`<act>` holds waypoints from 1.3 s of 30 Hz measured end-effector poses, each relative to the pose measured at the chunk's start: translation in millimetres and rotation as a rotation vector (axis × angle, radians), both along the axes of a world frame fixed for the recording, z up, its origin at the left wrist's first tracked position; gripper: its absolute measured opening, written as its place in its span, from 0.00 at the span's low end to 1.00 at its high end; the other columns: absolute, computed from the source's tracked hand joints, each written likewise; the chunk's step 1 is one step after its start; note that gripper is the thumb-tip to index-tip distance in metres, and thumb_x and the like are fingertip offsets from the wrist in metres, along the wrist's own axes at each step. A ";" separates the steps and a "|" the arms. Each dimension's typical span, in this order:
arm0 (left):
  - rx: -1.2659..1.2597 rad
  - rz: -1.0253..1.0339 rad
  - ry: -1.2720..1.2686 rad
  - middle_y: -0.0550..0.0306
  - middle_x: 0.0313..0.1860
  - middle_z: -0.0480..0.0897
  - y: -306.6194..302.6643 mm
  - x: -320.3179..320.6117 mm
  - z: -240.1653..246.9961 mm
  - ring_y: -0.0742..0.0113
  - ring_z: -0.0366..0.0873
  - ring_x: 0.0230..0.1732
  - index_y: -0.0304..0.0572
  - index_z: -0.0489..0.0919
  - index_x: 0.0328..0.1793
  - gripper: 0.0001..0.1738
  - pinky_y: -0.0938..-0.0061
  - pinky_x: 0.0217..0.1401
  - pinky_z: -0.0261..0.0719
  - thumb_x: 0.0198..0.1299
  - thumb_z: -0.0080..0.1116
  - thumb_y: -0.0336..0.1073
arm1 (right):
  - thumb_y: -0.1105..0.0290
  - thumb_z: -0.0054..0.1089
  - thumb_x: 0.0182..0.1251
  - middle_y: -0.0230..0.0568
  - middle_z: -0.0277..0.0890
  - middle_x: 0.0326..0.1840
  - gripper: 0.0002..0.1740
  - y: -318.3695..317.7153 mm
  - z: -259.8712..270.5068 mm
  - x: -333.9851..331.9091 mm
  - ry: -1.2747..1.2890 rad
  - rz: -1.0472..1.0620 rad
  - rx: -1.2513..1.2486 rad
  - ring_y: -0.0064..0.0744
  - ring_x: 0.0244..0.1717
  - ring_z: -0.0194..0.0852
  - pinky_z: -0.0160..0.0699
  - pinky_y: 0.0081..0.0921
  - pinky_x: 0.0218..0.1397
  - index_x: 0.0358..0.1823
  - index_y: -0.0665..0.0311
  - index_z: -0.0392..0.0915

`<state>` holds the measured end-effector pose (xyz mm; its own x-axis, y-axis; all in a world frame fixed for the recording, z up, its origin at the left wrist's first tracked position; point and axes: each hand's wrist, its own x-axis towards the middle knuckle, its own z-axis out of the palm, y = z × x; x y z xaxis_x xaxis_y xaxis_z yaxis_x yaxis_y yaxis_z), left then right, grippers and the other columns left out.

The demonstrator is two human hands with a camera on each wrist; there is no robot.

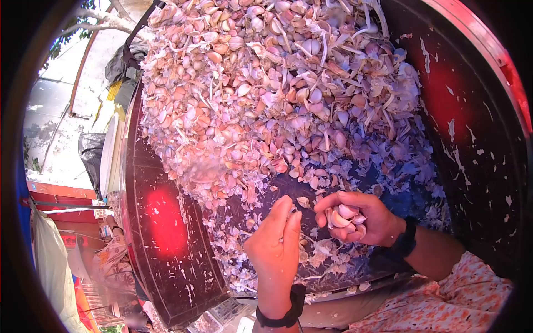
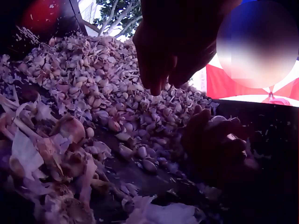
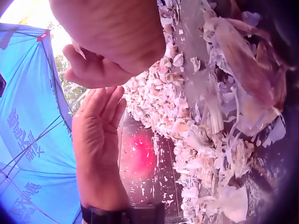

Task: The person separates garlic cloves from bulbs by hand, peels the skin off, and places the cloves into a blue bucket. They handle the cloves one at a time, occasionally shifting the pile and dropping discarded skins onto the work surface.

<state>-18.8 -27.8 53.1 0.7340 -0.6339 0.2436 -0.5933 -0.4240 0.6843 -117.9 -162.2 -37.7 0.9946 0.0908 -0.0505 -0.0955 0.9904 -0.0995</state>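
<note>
In the head view my right hand (image 1: 369, 216) cups several garlic cloves (image 1: 345, 217) in its curled fingers and palm. My left hand (image 1: 275, 238) is just beside it, apart, its fingers extended close together and no clove visible in them. The left wrist view shows the left hand (image 2: 177, 46) pointing down above the dark right hand (image 2: 217, 144). In the right wrist view the right hand (image 3: 112, 42) is at the top, with the left hand (image 3: 100, 144) below it. A large heap of loose cloves and skins (image 1: 239, 94) lies beyond both hands.
Dark raised side walls (image 1: 166, 222) flank the heap left and right. Papery skins (image 1: 333, 255) litter the surface under the hands; stems and peel (image 3: 247, 70) lie close to the right wrist camera. A blue canopy (image 3: 37, 130) stands beyond.
</note>
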 end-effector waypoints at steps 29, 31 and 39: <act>0.588 -0.104 0.032 0.46 0.28 0.82 -47.8 106.7 -58.9 0.48 0.80 0.32 0.45 0.84 0.37 0.10 0.61 0.37 0.77 0.49 0.62 0.38 | 0.57 0.44 0.70 0.43 0.73 0.38 0.22 -5.0 0.1 1.3 0.046 -0.074 0.033 0.22 0.25 0.70 0.67 0.10 0.15 0.52 0.70 0.71; 0.622 -0.123 0.119 0.48 0.29 0.82 -45.7 104.1 -57.6 0.49 0.80 0.32 0.47 0.84 0.36 0.10 0.61 0.36 0.76 0.48 0.63 0.39 | 0.57 0.44 0.70 0.43 0.73 0.38 0.22 -5.6 0.1 1.2 0.059 -0.079 0.039 0.22 0.26 0.70 0.67 0.10 0.16 0.52 0.70 0.71; 0.771 -0.250 -0.226 0.48 0.27 0.82 -53.7 70.7 -44.1 0.54 0.81 0.28 0.46 0.83 0.38 0.11 0.65 0.31 0.76 0.47 0.62 0.37 | 0.58 0.44 0.69 0.45 0.73 0.38 0.21 -13.3 -4.8 1.2 0.039 -0.169 0.033 0.25 0.27 0.73 0.69 0.11 0.17 0.51 0.71 0.71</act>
<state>51.9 -81.5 9.0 0.5356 -0.8204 -0.2001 -0.8198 -0.5620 0.1097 -116.6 -175.6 -42.5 0.9931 -0.0757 -0.0895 0.0699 0.9953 -0.0665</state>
